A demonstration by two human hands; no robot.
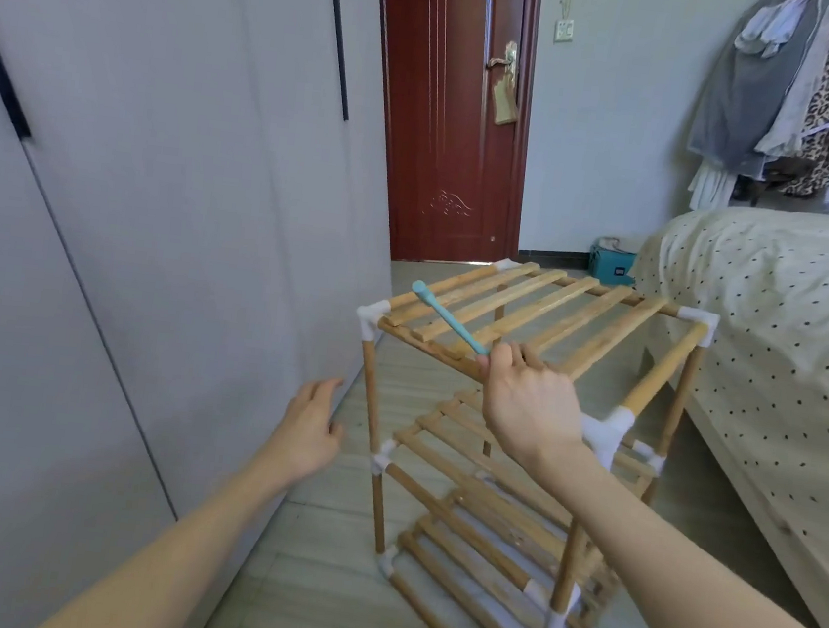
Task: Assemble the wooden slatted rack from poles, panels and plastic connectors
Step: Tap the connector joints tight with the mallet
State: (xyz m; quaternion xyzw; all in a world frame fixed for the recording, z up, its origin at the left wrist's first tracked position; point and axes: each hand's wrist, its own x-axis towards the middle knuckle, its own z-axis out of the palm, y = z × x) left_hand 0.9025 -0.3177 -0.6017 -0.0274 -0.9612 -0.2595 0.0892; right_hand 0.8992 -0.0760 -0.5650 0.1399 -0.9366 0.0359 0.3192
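Note:
A three-tier wooden slatted rack [664, 373] stands on the floor, its poles joined by white plastic connectors [372, 315] at the corners. My right hand [531, 404] grips the handle of a small light-blue mallet [445, 318], whose head hovers over the top panel's slats near the front left corner. My left hand [309, 428] hangs in the air left of the rack with relaxed fingers, touching nothing. The lower tiers show between the poles, partly hidden by my right forearm.
Grey wardrobe doors [153, 232] run close along the left. A bed with a dotted cover [787, 330] stands right of the rack. A dark red door [451, 111] is behind, with a teal box [611, 269] on the floor and clothes [815, 91] hanging above.

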